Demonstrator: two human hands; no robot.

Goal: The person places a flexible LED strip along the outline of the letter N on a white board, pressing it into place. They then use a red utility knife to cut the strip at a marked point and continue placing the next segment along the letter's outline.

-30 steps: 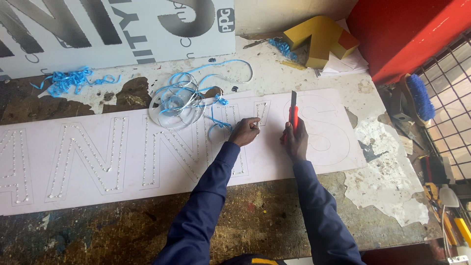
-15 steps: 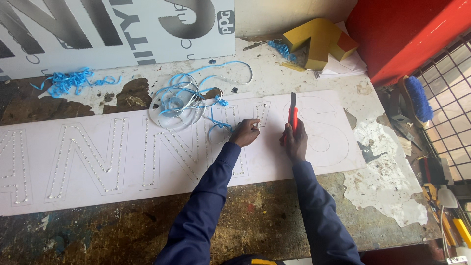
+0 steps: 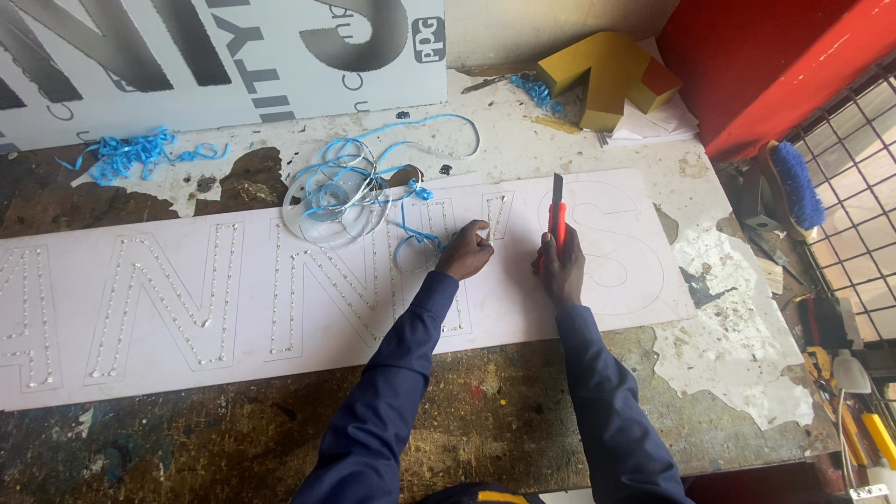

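A long white sign panel (image 3: 233, 364) with outlined letters dotted by small lights lies across the workbench. My right hand (image 3: 560, 266) grips a red utility knife (image 3: 557, 217), blade pointing away from me, over the panel near its right end. My left hand (image 3: 467, 250) rests closed on the panel beside a letter outline, pinching something small that I cannot make out. A thin blue strip (image 3: 411, 238) curls just left of that hand. Both arms wear dark blue sleeves.
A clear reel of tangled blue and silver strip (image 3: 331, 201) sits on the panel's far edge. Blue shavings (image 3: 131, 154), a printed board (image 3: 215, 56), a yellow block letter (image 3: 607, 75), a red cabinet (image 3: 775, 65) and a blue brush (image 3: 798, 182) surround the peeling bench.
Both hands stay on the panel in nearly the same spot; the knife and the left hand shift only slightly.
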